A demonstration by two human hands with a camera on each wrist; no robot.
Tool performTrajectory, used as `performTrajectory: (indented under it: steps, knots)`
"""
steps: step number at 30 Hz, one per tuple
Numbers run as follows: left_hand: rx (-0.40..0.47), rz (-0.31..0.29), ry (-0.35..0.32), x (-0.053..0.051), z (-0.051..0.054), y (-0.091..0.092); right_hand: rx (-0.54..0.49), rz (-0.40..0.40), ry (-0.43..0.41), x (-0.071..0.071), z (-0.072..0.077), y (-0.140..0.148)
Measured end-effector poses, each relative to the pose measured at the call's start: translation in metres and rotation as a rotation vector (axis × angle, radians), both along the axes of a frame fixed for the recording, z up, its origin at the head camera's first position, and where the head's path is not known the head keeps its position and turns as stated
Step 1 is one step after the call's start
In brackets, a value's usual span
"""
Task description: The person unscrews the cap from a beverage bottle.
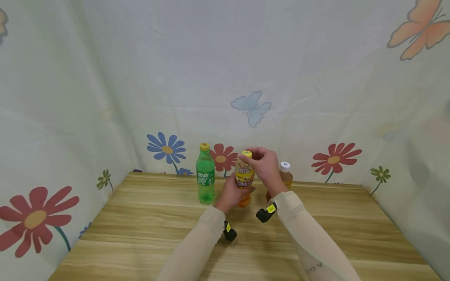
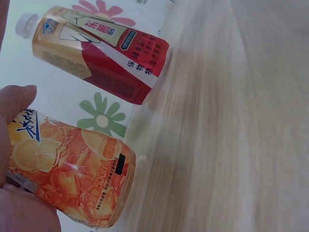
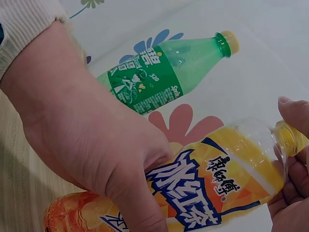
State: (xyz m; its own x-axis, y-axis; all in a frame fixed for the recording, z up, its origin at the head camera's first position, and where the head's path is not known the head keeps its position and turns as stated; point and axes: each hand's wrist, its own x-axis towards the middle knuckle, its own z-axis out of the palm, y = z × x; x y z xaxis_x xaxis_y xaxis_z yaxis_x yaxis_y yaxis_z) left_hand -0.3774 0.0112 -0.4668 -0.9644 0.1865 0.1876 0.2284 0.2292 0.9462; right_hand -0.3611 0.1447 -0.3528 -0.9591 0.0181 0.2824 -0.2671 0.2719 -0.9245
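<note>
An orange-yellow tea bottle [image 1: 245, 180] stands upright in the middle of the head view, its printed label facing the right wrist view. My left hand [image 1: 231, 194] grips its lower body, thumb across the front. With thumb and fingers my right hand [image 1: 266, 168] pinches the yellow cap [image 1: 247, 153] on top. In the right wrist view the left hand [image 3: 91, 116] wraps the bottle [image 3: 207, 179] and the right hand's fingertips [image 3: 295, 108] are at the cap. The left wrist view shows the bottle's base [image 2: 87, 174] beside the left hand [image 2: 19, 193].
A green bottle with a yellow cap [image 1: 205, 175] stands to the left on the wooden table [image 1: 154, 222]. Behind my right hand is a white-capped bottle [image 1: 286, 176], seen with a red and beige label [image 2: 104, 53]. A flowered curtain [image 1: 197, 78] hangs around the table.
</note>
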Motion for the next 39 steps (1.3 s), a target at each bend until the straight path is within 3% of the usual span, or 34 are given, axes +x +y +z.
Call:
performTrajectory:
  steps: [14,23,30,39]
  knots:
    - [-0.013,-0.058,0.032,0.016,0.008,-0.010,0.015,-0.004,0.027,0.017,0.008,0.002]
    - [0.006,-0.118,0.017,0.034,0.018,-0.015,0.033,0.001,0.027,0.035,0.017,0.003]
    - [-0.004,-0.117,-0.005,0.051,0.024,-0.015,0.058,0.040,0.065,0.050,0.020,0.008]
    - [0.000,-0.142,0.045,0.072,0.026,-0.017,0.062,0.099,0.070,0.066,0.020,0.014]
